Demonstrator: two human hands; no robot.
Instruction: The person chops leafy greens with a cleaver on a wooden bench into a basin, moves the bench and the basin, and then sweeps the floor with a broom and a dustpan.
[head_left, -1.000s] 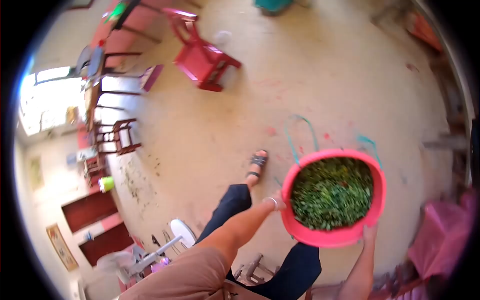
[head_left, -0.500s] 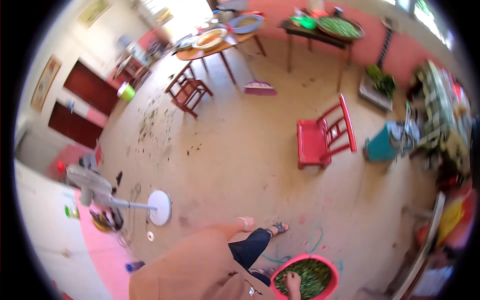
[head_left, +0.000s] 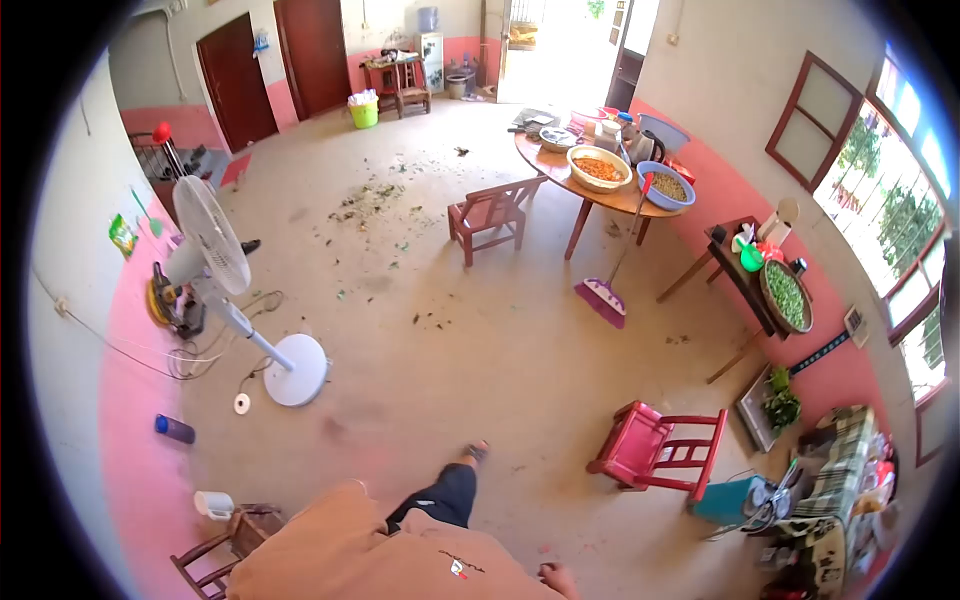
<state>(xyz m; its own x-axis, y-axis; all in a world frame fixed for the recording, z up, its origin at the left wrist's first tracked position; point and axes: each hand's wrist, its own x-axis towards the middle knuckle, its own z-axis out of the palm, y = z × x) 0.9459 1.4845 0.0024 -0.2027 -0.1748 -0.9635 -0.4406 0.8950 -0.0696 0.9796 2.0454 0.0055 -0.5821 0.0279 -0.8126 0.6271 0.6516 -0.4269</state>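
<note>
I watch from my distant post and read the view as a clock. The right hand point(head_left: 557, 580) is low, between 5 and 6; I cannot tell whether its grip is wide, narrow or around something. The left hand is out of my sight, so I cannot tell that grip either.

Nearest the right hand, toward 4 o'clock, the red chair point(head_left: 640, 440) stands upright on the floor point(head_left: 420, 380), apart from the fingers. Its back is beside the teal container point(head_left: 728, 497), its seat toward 9, probably so a sitter faces into the room.

The broom point(head_left: 603, 300) at 3 seems propped against the round surface point(head_left: 552, 167) at half past one, likely to keep its handle up. There, the yellow bowl point(head_left: 600, 186) and blue basin point(head_left: 668, 205) sit near the edge, I would guess for easy reach.

Just before 3, green pieces point(head_left: 785, 293) fill a shallow tray point(head_left: 800, 327), perhaps to lie spread out. At 8, the fan's broad base point(head_left: 297, 370) should steady its tall pole.
</note>
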